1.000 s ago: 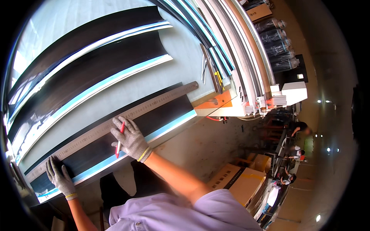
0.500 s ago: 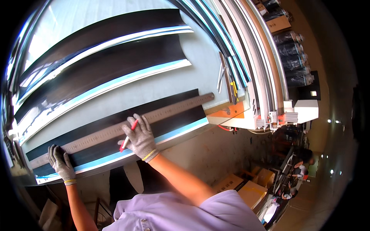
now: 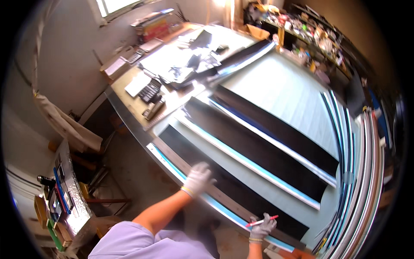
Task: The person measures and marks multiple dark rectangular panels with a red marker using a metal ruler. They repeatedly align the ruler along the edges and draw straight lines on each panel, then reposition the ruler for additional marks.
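Grey ruler (image 3: 233, 201), any markings illegible

Bright window (image 3: 117, 6), 11 o'clock; pale wall (image 3: 64, 56), 10. Hanging cloth (image 3: 65, 124), 9. Silvery-topped side table (image 3: 79, 205), grey floor (image 3: 136, 183), 8. Cluttered shelving (image 3: 302, 39), 1–2. Glare on pale tabletop (image 3: 284, 90), 2 o'clock.

bright window (image 3: 118, 5) beyond the table (image 3: 289, 86)
glare whitens its far side; left hand (image 3: 198, 179) blurs; straight edges bend, corners black
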The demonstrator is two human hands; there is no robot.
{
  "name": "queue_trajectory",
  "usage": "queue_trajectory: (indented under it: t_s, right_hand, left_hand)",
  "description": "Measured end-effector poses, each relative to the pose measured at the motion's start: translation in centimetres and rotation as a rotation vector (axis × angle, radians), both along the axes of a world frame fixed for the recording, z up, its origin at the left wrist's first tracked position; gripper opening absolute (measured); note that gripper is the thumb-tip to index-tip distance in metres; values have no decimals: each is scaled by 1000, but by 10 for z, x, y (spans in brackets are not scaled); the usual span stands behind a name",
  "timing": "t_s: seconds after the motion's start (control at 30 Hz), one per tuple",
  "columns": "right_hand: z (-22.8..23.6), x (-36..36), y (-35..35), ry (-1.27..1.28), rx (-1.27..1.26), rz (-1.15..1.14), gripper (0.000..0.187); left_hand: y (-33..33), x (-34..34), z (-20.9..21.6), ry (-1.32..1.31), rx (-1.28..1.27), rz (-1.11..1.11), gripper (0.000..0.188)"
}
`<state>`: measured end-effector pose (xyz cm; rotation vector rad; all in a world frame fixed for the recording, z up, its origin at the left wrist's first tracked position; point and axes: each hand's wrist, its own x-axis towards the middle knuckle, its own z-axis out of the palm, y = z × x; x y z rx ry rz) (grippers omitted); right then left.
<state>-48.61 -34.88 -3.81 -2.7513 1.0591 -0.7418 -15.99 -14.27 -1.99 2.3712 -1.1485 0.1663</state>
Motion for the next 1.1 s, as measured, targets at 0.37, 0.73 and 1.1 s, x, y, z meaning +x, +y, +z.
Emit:
queue_trajectory:
  t_s: [0.37, 0.73, 1.1]
  right_hand:
    - [48, 179, 59, -86, 144, -292, 26]
    - [41, 419, 256, -93, 193, -111, 21]
    - [7, 429, 292, -4, 126, -185, 40]
  left_hand:
    - [79, 97, 87, 570, -147, 112, 40]
    - [350, 426, 36, 73, -192, 559, 37]
    - [389, 524, 18, -101, 4, 405, 33]
